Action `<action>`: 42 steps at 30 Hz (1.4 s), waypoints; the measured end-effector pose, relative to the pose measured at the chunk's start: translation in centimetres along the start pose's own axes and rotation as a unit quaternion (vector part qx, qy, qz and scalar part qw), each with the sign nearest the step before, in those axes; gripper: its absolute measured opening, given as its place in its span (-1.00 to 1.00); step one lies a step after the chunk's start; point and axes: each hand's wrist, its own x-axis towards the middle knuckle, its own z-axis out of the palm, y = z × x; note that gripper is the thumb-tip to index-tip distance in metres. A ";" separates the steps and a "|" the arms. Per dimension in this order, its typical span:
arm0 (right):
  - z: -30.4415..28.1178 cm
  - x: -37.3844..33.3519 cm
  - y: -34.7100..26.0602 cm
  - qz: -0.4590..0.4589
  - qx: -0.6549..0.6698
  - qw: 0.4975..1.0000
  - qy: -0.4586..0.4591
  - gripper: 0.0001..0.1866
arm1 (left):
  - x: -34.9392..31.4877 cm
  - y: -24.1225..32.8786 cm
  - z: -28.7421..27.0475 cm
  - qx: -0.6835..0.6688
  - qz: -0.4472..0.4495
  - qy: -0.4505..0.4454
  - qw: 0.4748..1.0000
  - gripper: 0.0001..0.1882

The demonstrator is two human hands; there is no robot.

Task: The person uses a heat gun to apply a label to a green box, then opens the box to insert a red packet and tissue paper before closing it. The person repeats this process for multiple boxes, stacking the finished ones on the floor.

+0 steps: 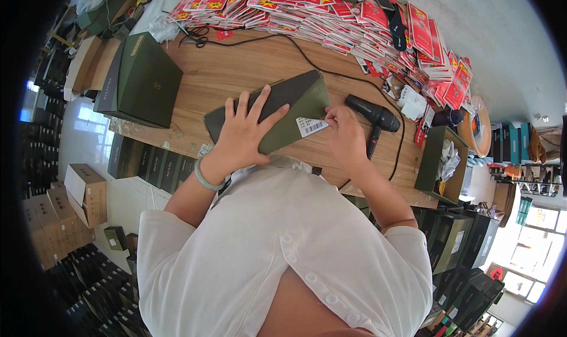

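- My left hand (243, 130) lies flat, fingers spread, on the olive-green box (269, 110) at the wooden table's (236, 65) near edge.
- My right hand (344, 131) pinches the white barcode label (311, 126) against the box's side.
- Black heat gun (373, 114) lies just right.

Your left hand (245, 133) lay on an olive-green box (269, 113) whose top face looked darker, almost charcoal. Your right hand (345, 136) touched a white label (311, 126) printed with black bars. On your left wrist you wore a pale green bangle (204, 176), and your shirt (277, 248) was white with white buttons. The table (236, 65) showed warm brown wood grain. A black handheld tool (372, 114) trailed a black cord (307, 56). The packets (331, 9) heaped behind were red and white with yellow bursts. The closed box (144, 80) at left was dark green.
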 end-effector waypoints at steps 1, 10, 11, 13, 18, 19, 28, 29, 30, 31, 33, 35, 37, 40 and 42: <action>0.1 0.1 0.4 -0.001 0.003 1.000 -0.005 -0.89 | 0.0 0.0 0.0 -0.002 0.002 0.000 1.000 0.16; -0.5 0.3 1.1 -0.078 -0.035 0.996 -0.011 -0.79 | 0.1 0.0 -0.1 0.002 0.000 0.009 1.000 0.20; -0.5 0.4 1.3 -0.098 -0.052 0.994 -0.009 -0.81 | 0.1 0.1 -0.1 0.000 -0.001 0.010 1.000 0.20; -0.8 0.6 1.6 -0.087 -0.019 0.996 -0.024 -0.86 | 0.1 0.3 0.0 -0.003 -0.003 0.011 1.000 0.19; -1.8 1.3 1.3 -0.103 0.035 0.992 -0.064 -0.94 | 0.1 0.3 -0.2 0.004 -0.006 0.009 1.000 0.17; -2.0 1.4 1.3 -0.111 0.039 0.991 -0.070 -0.95 | 0.1 0.4 -0.3 0.006 -0.006 0.009 1.000 0.17; -2.6 1.6 2.3 -0.127 0.056 0.985 -0.098 -0.90 | 0.4 0.2 -0.3 0.011 -0.010 0.007 1.000 0.14; -2.5 1.6 2.6 -0.138 0.055 0.985 -0.092 -0.89 | 0.4 0.1 -0.3 0.013 -0.010 0.005 1.000 0.14; -2.5 1.6 2.7 -0.143 0.054 0.984 -0.089 -0.90 | 0.4 0.0 -0.3 0.015 -0.010 0.002 1.000 0.14; -2.5 1.5 2.7 -0.147 0.052 0.984 -0.087 -0.90 | 0.5 -0.2 -0.3 0.016 -0.010 -0.001 1.000 0.13; -2.1 1.6 3.2 -0.151 0.073 0.983 -0.071 -0.92 | 0.9 -0.8 -0.2 0.009 -0.006 0.007 1.000 0.13; -1.0 1.6 4.2 -0.146 0.119 0.981 -0.043 -0.93 | 1.5 -1.5 -0.1 0.005 0.002 0.014 1.000 0.14; 0.0 1.8 4.7 -0.170 0.147 0.974 -0.005 -0.91 | 2.1 -2.2 -0.1 0.003 0.013 0.022 1.000 0.16; 0.8 2.5 6.3 -0.159 0.186 0.964 0.100 -0.90 | 3.3 -3.7 -0.3 -0.005 0.014 0.003 1.000 0.16; -0.3 3.4 5.6 -0.124 0.190 0.960 0.162 -0.86 | 3.9 -5.1 -0.3 -0.006 0.003 -0.007 1.000 0.16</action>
